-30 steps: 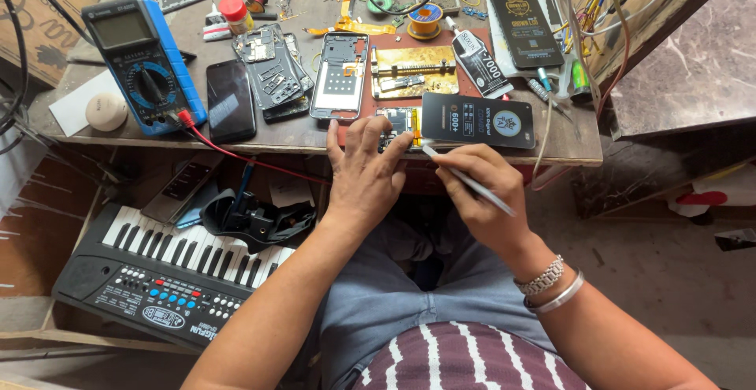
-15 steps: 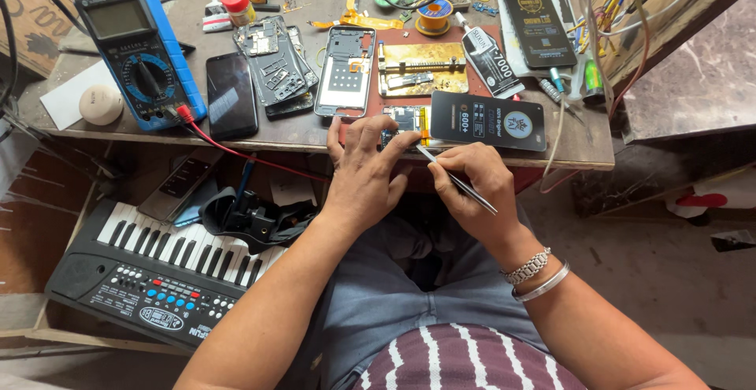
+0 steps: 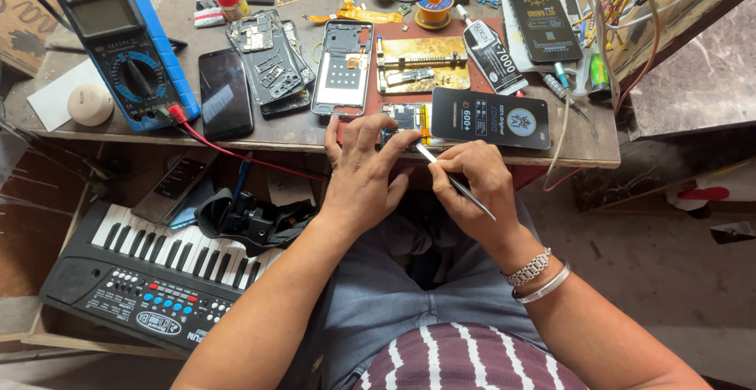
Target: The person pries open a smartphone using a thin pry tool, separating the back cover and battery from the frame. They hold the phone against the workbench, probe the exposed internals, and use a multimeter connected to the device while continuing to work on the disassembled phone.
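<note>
- My left hand (image 3: 364, 176) pins the opened phone (image 3: 405, 119) flat at table (image 3: 315, 131) edge.
- Right hand (image 3: 476, 179) pinches thin tweezers (image 3: 455, 182).
- Board looks fragile, light; I'd grip edges only.

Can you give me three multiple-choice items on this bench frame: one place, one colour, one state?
1. Where does the multimeter lie?
A. at the table's left end
B. on the keyboard
C. in the person's lap

2. What colour is the lead plugged into the multimeter?
A. green
B. red
C. white

3. What is the right hand doing?
A. resting open and empty
B. gripping a thin metal tool
C. pressing a piano key

Answers:
1 A: it sits left of the dark phone.
2 B: the red lead runs from its lower corner.
3 B: fingers are closed on the tool, whose tip points at the opened phone under the left hand.
</note>
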Demonstrator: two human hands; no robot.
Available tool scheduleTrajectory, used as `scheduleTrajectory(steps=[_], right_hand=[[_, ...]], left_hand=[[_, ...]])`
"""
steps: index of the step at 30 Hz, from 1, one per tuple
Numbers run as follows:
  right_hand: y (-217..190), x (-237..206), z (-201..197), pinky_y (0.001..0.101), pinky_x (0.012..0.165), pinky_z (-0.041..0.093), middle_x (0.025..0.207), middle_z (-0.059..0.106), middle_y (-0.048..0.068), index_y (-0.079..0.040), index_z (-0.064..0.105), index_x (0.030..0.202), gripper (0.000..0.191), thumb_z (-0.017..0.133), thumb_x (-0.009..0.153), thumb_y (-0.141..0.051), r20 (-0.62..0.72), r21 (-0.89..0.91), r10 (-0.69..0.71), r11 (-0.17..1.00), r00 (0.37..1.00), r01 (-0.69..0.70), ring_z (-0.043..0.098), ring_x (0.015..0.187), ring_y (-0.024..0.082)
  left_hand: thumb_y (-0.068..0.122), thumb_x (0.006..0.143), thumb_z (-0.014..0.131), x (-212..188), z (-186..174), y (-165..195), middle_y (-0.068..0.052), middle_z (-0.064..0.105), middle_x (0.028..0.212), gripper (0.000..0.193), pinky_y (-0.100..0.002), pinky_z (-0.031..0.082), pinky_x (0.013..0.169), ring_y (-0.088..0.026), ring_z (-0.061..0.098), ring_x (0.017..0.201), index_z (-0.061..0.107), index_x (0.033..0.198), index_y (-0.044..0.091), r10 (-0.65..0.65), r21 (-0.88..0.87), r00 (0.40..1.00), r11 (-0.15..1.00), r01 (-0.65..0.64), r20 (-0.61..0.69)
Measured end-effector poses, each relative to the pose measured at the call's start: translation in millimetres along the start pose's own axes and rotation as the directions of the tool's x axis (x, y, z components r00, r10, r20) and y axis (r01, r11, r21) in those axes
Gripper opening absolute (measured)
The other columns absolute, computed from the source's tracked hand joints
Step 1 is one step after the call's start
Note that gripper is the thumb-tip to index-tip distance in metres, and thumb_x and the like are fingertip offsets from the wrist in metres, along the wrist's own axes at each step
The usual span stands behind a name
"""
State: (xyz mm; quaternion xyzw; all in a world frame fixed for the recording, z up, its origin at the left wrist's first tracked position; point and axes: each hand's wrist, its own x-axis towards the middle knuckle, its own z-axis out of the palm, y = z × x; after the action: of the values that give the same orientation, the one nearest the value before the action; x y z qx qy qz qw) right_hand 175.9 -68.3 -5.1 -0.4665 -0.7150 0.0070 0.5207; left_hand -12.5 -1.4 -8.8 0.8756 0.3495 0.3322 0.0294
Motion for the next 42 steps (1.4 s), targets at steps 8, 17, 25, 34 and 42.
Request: scheduleTrajectory(steps=[8, 17, 25, 34, 42], right_hand=[[1.4, 1.9, -0.8, 0.0379, 0.079, 0.048, 0.091, 0.069, 0.008, -0.005, 0.061, 0.090, 0.016, 0.076, 0.089, -0.003, 0.015, 0.002, 0.019, 1.000, 1.000, -0.019, 0.064, 0.082, 0.025], [2.3, 5.3, -7.8, 0.0388, 0.080, 0.048, 0.091, 0.067, 0.008, -0.005, 0.062, 0.087, 0.014, 0.076, 0.087, -0.003, 0.041, 0.001, 0.029, 1.000, 0.999, -0.029, 0.063, 0.084, 0.027], [3.6, 6.4, -9.7, 0.0391, 0.078, 0.047, 0.090, 0.066, 0.008, -0.004, 0.060, 0.087, 0.015, 0.076, 0.086, -0.003, 0.047, 0.005, 0.034, 0.999, 0.998, -0.034, 0.062, 0.082, 0.027], [4.6, 5.9, -8.9, 0.0386, 0.078, 0.046, 0.090, 0.067, 0.008, -0.004, 0.060, 0.087, 0.015, 0.076, 0.086, -0.003, 0.052, 0.005, 0.035, 0.999, 0.998, -0.035, 0.061, 0.082, 0.026], [5.0, 5.8, -7.9, 0.0381, 0.078, 0.046, 0.090, 0.067, 0.007, -0.004, 0.060, 0.086, 0.016, 0.076, 0.087, -0.003, 0.041, 0.006, 0.027, 1.000, 0.999, -0.028, 0.061, 0.081, 0.025]], left_hand=[[0.020, 0.074, 0.081, 1.6, -1.3, 1.8, -0.006, 0.046, 0.133, 0.065, -0.065, 0.014, 0.120, -0.028, 0.042, 0.132, 0.059, 0.135, 0.024, -0.003, -0.006, 1.000, 1.000, 0.003, 0.011], [0.019, 0.074, 0.079, 5.8, 1.4, 4.6, -0.007, 0.047, 0.133, 0.064, -0.066, 0.014, 0.119, -0.030, 0.042, 0.133, 0.059, 0.135, 0.024, -0.008, -0.013, 1.000, 1.000, 0.008, 0.012], [0.020, 0.077, 0.079, 6.5, 2.4, 6.5, -0.006, 0.047, 0.131, 0.060, -0.066, 0.013, 0.120, -0.028, 0.043, 0.130, 0.059, 0.134, 0.025, -0.017, -0.023, 1.000, 1.000, 0.017, 0.009], [0.018, 0.076, 0.078, 6.4, 2.9, 5.8, -0.006, 0.047, 0.131, 0.061, -0.066, 0.013, 0.120, -0.028, 0.044, 0.129, 0.060, 0.133, 0.026, -0.014, -0.010, 1.000, 1.000, 0.014, 0.004], [0.018, 0.075, 0.078, 6.9, 3.8, 5.1, -0.006, 0.046, 0.131, 0.062, -0.066, 0.012, 0.120, -0.027, 0.045, 0.126, 0.059, 0.134, 0.026, -0.018, -0.003, 1.000, 1.000, 0.018, 0.014]])
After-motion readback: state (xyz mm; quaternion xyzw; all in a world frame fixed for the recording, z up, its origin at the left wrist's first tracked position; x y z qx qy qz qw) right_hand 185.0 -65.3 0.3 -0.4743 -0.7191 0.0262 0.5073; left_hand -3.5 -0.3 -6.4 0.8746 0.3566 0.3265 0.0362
